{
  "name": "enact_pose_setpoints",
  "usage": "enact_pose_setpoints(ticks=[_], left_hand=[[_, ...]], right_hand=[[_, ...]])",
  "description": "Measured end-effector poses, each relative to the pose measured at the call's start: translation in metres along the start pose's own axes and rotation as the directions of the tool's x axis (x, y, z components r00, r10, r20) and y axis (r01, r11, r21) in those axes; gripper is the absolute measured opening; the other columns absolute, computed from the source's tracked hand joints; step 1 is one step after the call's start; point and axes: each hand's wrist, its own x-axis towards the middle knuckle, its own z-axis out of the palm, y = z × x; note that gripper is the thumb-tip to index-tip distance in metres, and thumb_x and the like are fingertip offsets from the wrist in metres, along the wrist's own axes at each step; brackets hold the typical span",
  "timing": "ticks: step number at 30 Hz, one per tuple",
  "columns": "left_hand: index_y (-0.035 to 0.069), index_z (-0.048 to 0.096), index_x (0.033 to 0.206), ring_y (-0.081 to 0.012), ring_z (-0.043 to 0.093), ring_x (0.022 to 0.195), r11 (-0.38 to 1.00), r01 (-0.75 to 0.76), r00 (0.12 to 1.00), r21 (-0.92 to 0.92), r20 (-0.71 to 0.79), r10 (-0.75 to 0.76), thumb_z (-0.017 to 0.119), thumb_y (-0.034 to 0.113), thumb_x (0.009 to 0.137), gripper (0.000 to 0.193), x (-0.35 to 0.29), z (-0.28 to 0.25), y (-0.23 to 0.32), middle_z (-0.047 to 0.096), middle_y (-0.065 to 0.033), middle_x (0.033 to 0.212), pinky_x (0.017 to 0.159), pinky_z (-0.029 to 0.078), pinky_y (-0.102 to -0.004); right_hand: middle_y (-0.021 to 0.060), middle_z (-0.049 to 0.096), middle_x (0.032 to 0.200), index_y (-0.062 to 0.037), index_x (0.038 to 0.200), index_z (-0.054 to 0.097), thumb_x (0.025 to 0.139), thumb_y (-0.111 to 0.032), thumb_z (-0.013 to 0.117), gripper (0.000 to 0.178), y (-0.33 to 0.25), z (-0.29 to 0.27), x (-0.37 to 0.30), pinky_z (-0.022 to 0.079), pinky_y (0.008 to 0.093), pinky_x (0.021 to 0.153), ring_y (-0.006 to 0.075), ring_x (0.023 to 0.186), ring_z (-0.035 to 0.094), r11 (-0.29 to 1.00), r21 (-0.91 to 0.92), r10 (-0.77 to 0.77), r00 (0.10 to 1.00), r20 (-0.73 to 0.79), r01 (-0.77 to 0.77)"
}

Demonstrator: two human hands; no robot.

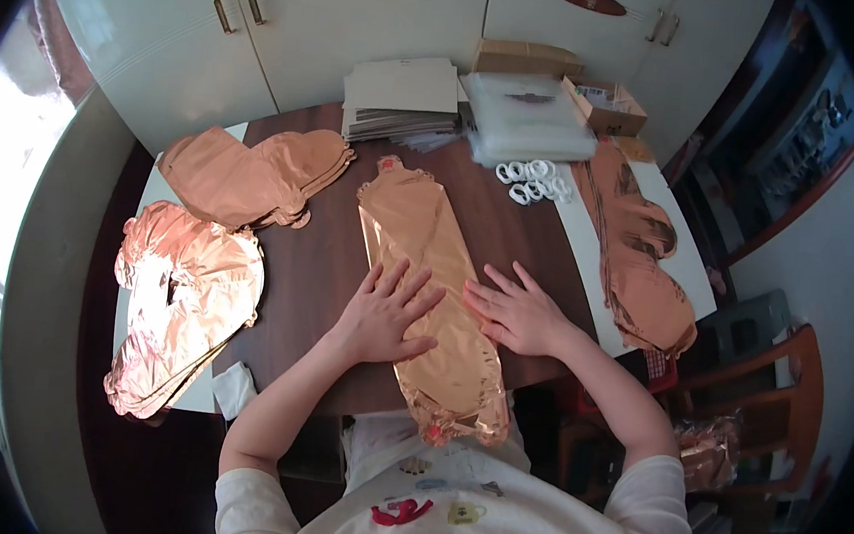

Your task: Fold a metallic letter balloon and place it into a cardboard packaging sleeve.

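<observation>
A long, flat rose-gold foil balloon (pixel 421 221) lies lengthwise before me, its near end hanging over the table's front edge toward my shirt. My left hand (pixel 388 312) rests on its left side, fingers spread. On its right edge lie the fingertips of my right hand (pixel 514 314), also spread, the palm beyond the foil. Neither hand grips anything. Small red marks show at both ends of the balloon.
Stacks of flat foil balloons lie at the far left (pixel 244 172), near left (pixel 194 299) and right (pixel 639 254). Behind are grey cards (pixel 401 89), clear plastic bags (pixel 528 124), white ribbon rolls (pixel 534 183) and a small cardboard box (pixel 620 112). A wooden chair (pixel 798 397) stands at right.
</observation>
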Motion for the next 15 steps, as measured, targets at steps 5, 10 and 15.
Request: enact_pose_setpoints(ticks=[5,10,15], left_hand=[[0.010,0.043,0.137,-0.0336,0.034,0.134,1.000,-0.031,1.000,-0.008,-0.001,0.031,0.046,0.059,0.086,0.071,0.011,-0.003,0.002,0.041,-0.0131,0.141,0.108,0.023,-0.0557],[0.000,0.054,0.124,-0.0289,0.044,0.125,0.994,-0.112,0.986,-0.004,-0.122,0.111,0.046,0.054,0.088,0.065,0.060,0.001,0.009,0.051,-0.0135,0.130,0.104,0.032,-0.0485],[0.000,0.062,0.111,-0.0221,0.054,0.101,0.997,0.029,0.981,0.074,-0.192,-0.014,0.049,0.051,0.087,0.058,0.099,0.000,-0.009,0.060,-0.0086,0.115,0.085,0.040,-0.0362]], right_hand=[[-0.0009,0.035,0.147,-0.0210,0.141,0.039,0.093,-0.044,0.043,0.054,0.000,0.007,-0.006,0.016,0.0555,0.111,0.0261,0.137,0.029,1.000,0.017,-0.003,1.000,-0.023,0.003],[-0.0007,0.039,0.145,-0.0214,0.140,0.040,0.092,-0.046,0.045,0.054,-0.004,-0.001,-0.006,0.016,0.0553,0.112,0.0257,0.137,0.030,1.000,0.015,0.000,1.000,-0.013,0.000],[0.0021,0.043,0.141,-0.0192,0.138,0.043,0.090,-0.046,0.047,0.055,-0.004,0.001,-0.004,0.016,0.0561,0.111,0.0275,0.136,0.031,0.996,0.094,-0.001,0.999,-0.054,0.006]])
